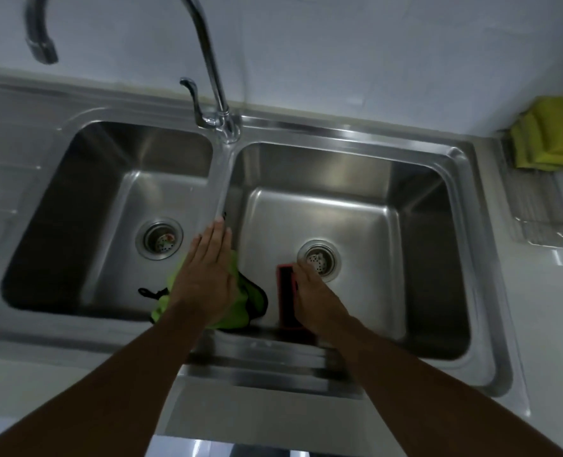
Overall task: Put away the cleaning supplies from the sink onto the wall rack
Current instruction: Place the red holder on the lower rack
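A bright green cloth (237,311) with black trim and a black loop hangs over the divider between the two steel basins. My left hand (207,268) lies flat on top of it, fingers straight and together, pointing away from me. A black scrubbing block with a red edge (286,298) stands on its side in the right basin, close to the drain (319,260). My right hand (309,291) is curled around its right side, fingers touching it. The wall rack (544,206) is a wire shelf at the far right.
A folded yellow cloth (547,136) sits on the wire rack. A tall chrome tap (214,77) rises from the back of the sink rim (339,130), with its lever to the left. The left basin has its own drain (159,239).
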Available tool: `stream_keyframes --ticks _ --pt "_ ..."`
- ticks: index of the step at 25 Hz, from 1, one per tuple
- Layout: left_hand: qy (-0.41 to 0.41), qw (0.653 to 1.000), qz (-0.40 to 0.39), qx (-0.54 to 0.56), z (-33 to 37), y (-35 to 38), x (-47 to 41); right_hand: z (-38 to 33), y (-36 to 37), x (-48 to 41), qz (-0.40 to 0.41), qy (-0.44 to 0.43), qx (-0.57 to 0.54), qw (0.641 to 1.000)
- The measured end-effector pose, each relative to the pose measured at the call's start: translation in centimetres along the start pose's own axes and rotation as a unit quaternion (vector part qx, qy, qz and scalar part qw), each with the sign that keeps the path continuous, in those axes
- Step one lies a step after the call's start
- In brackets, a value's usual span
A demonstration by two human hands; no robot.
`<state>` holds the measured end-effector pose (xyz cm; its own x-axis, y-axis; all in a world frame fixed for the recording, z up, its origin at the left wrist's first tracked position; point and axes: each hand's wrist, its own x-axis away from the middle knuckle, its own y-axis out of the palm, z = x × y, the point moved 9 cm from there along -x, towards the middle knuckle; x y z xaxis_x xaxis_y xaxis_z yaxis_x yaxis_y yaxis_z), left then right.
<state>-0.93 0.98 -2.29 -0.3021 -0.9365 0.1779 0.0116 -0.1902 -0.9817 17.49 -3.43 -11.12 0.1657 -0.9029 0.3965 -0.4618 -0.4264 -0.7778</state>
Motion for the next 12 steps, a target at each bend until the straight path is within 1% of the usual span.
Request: stream_keyframes --ticks 2,5,8,12 --pt "-0.001 1.0 0.003 0.013 -0.2 0.4 0.0 -0.3 1.3 -1.2 -0.025 0.023 0.014 0.999" --pt "0.009 1.0 -0.002 0.012 -0.3 0.7 0.1 -0.2 2.1 -2.8 -0.022 0.067 0.028 0.997" --pt "0.012 1.0 0.004 0.019 -0.2 0.4 0.1 0.0 2.8 -3.6 -0.02 0.075 0.056 0.995" --pt "0.018 1.0 -0.002 0.015 -0.2 0.4 0.1 0.4 2.8 -3.5 -0.023 0.09 0.03 0.995"
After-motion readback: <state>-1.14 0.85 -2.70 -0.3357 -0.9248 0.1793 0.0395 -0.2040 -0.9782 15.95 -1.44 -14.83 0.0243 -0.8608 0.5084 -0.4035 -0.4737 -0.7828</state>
